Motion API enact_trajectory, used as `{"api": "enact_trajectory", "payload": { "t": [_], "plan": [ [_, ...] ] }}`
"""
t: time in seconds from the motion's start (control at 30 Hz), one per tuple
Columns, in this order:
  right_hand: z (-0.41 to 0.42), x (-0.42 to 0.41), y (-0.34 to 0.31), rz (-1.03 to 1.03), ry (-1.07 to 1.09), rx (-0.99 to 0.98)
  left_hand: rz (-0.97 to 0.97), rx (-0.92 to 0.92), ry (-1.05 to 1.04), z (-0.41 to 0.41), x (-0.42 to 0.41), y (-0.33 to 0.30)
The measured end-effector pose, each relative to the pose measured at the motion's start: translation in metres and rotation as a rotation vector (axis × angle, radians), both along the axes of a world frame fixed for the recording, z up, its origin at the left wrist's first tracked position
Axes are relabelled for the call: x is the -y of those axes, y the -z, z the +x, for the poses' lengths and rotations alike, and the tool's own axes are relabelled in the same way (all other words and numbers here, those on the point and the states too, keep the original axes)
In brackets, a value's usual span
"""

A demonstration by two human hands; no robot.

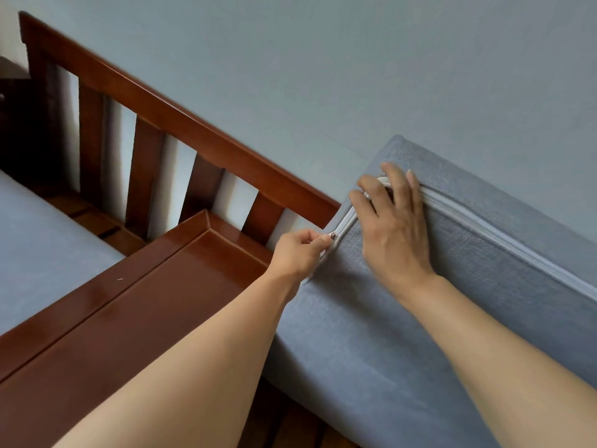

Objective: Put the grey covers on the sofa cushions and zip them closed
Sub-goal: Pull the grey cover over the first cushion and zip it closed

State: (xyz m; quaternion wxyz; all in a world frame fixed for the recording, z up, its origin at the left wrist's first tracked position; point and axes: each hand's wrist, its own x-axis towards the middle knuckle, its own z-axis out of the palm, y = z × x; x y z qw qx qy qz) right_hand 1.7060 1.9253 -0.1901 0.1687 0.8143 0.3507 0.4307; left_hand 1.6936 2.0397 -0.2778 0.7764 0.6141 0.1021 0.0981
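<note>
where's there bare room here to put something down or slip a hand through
Bare room: the glossy brown wooden armrest top, between the slatted backrest and the left forearm. Also the grey covered cushion face between both forearms. Crowded: the cushion corner, where the left hand pinches the metal zip pull and the right hand presses the white zipper.

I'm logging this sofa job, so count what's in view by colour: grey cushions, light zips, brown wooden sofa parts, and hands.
Grey cushions: 2, the one being zipped and another at the left edge
Light zips: 1
Brown wooden sofa frame: 1
Hands: 2, left hand, right hand
Total: 6
</note>
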Motion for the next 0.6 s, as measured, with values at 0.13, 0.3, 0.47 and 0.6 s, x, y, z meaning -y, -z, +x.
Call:
{"api": "enact_trajectory", "payload": {
  "t": [0.13,0.3,0.47,0.6],
  "plan": [
    [0.005,0.010,0.003,-0.087,0.023,0.051,-0.029,0.018,0.036,0.003,-0.002,0.016],
    [0.008,0.009,0.008,-0.079,0.022,0.094,-0.072,0.037,0.066,0.005,-0.002,0.033],
    [0.010,0.006,0.015,-0.079,0.028,0.157,-0.081,0.061,0.082,0.012,-0.003,0.039],
    [0.008,0.004,0.040,-0.179,0.037,0.126,-0.074,0.061,0.090,0.013,-0.004,0.046]
  ]
}}
